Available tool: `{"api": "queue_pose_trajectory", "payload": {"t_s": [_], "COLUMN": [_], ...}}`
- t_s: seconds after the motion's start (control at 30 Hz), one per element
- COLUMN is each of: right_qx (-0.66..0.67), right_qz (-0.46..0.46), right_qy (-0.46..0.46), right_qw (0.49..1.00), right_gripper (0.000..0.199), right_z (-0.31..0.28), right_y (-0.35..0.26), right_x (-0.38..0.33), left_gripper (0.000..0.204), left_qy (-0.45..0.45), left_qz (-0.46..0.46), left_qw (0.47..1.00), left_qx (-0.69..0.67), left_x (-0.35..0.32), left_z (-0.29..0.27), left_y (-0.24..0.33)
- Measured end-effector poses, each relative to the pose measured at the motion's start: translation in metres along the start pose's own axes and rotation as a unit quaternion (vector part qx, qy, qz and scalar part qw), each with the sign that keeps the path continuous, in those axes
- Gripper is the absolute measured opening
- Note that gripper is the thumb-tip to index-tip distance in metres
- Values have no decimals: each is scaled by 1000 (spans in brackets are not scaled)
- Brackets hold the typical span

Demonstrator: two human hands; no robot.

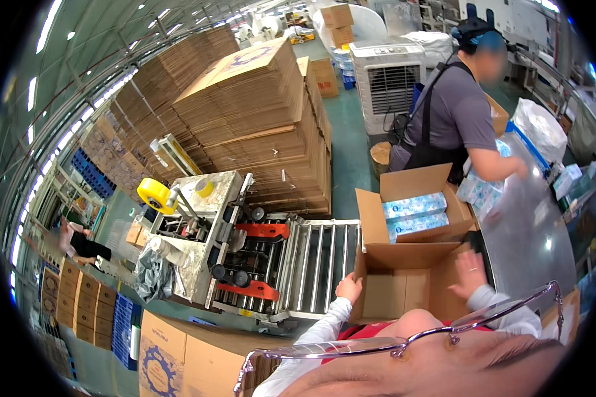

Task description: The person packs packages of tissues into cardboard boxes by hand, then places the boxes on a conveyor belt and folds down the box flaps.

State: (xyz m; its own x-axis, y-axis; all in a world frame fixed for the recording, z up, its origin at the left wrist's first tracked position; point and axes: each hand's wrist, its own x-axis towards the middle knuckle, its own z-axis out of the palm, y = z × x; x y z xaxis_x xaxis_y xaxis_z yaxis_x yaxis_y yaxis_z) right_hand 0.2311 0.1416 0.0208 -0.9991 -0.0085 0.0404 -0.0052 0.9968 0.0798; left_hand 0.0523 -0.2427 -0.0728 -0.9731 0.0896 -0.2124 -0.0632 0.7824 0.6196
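An empty cardboard box (385, 295) stands upright with its top open, right in front of me. My left hand (349, 288) grips its left wall at the upper edge. Against the right side of the box rests my right hand (469, 272), fingers spread and holding nothing. Just beyond is a second open box (404, 182) with its flaps up. Blue-and-white packs (414, 213) lie in rows inside it.
A co-worker (444, 112) stands at the metal table (526, 231), one arm over more packs (485, 192). To the left are a roller conveyor (321, 264) and a taping machine (198, 225). Tall stacks of flat cardboard (265, 126) rise behind, beside an air cooler (387, 83).
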Motion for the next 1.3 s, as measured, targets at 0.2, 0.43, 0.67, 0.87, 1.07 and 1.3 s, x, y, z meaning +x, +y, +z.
{"api": "queue_pose_trajectory", "payload": {"t_s": [0.2,0.43,0.67,0.87,1.07,1.3], "right_qx": [191,405,246,118,167,197], "right_qz": [411,407,298,41,31,9], "right_qy": [-330,-230,-256,-1,93,120], "right_qw": [828,786,886,992,981,973], "right_gripper": [113,78,53,80,75,72], "right_z": [93,232,254,204,224,224], "right_y": [2,8,56,153,239,248], "right_x": [-20,13,37,-12,-88,-90], "left_gripper": [42,61,63,67,72,78], "left_qy": [-139,-179,-104,65,205,250], "left_qz": [16,-205,-194,-68,154,265], "left_qw": [978,865,894,962,965,930], "left_qx": [-154,-422,-389,-255,-47,51], "left_x": [14,20,3,-23,-39,-43], "left_z": [1,-17,28,80,119,144], "left_y": [-5,-104,-77,19,151,245]}}
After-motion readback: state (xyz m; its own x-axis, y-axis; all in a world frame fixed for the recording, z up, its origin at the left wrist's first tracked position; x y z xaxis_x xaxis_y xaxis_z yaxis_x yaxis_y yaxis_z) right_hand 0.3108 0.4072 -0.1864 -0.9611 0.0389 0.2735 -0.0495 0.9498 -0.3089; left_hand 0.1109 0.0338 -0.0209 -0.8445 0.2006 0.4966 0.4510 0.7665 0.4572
